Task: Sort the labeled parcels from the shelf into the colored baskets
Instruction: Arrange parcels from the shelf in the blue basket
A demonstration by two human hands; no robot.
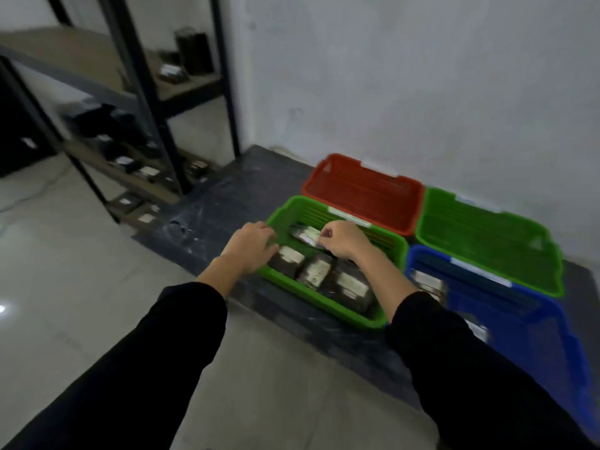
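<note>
You're over the near green basket [324, 306], both arms in black sleeves reaching in. The parcels look like small dark poly-wrapped packs with white labels: likely light, soft-skinned, a bit slick, not fragile, so pinch an edge or corner rather than the label face. Your right hand [344, 240] is curled narrow, fingertips pinched on the corner of a labeled parcel [303, 234] at the far end of that basket; the frame is blurred, so whether it is lifted or resting can't be told. Your left hand [251, 245] is loosely spread, fingers half-open over the basket's left rim, just beside another parcel [289, 259], holding nothing visible. More parcels [349, 287] lie flat in a row along the near side. The blue basket [552, 323] holds at least one parcel; the red basket [363, 193] and far green basket [487, 238] look empty. More parcels sit on the shelf [136, 172] at left, so sorting likely isn't finished.
</note>
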